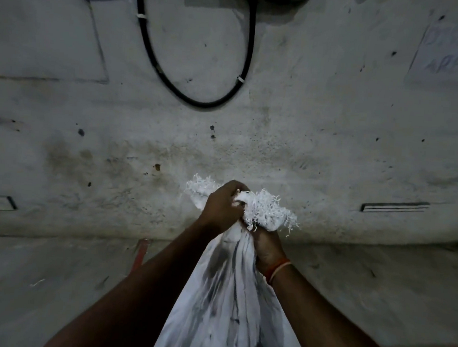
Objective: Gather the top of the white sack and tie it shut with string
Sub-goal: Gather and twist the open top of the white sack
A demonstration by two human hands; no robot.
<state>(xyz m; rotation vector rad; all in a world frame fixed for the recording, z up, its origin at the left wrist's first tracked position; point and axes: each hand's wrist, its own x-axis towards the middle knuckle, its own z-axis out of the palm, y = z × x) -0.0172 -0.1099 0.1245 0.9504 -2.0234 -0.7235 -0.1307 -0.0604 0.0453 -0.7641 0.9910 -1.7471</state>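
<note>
Head view, nearest the camera: the white sack (231,306) rises from the bottom edge between the 2 forearms, its cloth drawn into long folds that narrow toward a bunched neck. The right hand (267,248), with an orange thread band (277,268) at the wrist, is closed around that neck from the side. Just above it the left hand (222,204) is clenched over the gathered top, and the frayed sack mouth (263,209) spills out on both sides of its knuckles. Gathering looks nearly done; tying has not started, since no string is visible anywhere. The next move likely calls for 1 hand to keep the neck pinched while the other fetches string. Beyond the hands stand a stained concrete wall (331,125) and a looped black cable (200,100).
</note>
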